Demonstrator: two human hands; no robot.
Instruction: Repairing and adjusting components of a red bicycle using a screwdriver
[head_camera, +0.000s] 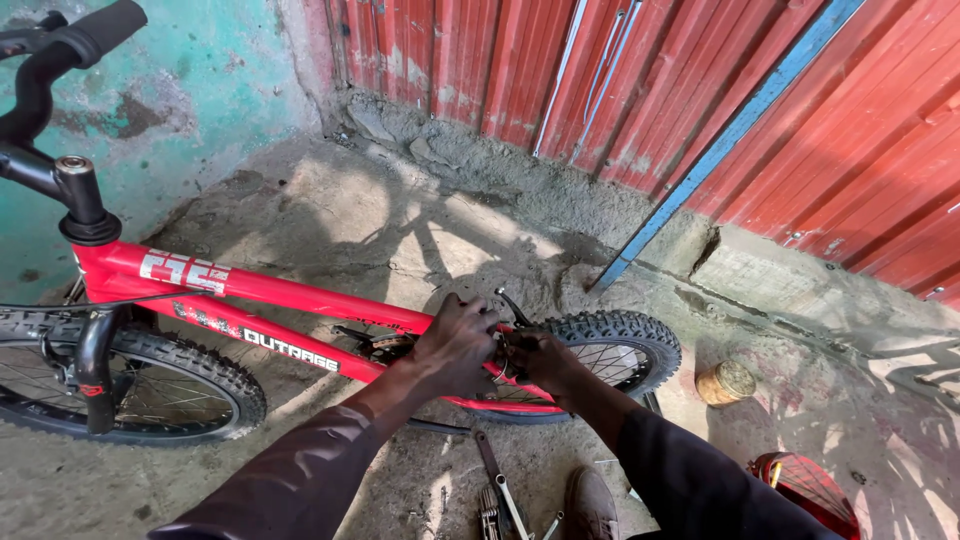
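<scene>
Red bicycle: standing on concrete floor, front wheel and handlebar lying far left of left hand. Frame looking stiff, heavy; tubes offering best grip. Left hand: fingers closing over frame junction near seat area. Right hand: touching same spot, grip state unclear. Rear wheel: just right of right hand. Hand tools: lying on floor below hands. Small round tin: further right.

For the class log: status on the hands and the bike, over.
Left hand and right hand both on red bike frame near rear wheel. Grip unclear. Tools on ground below.
</scene>
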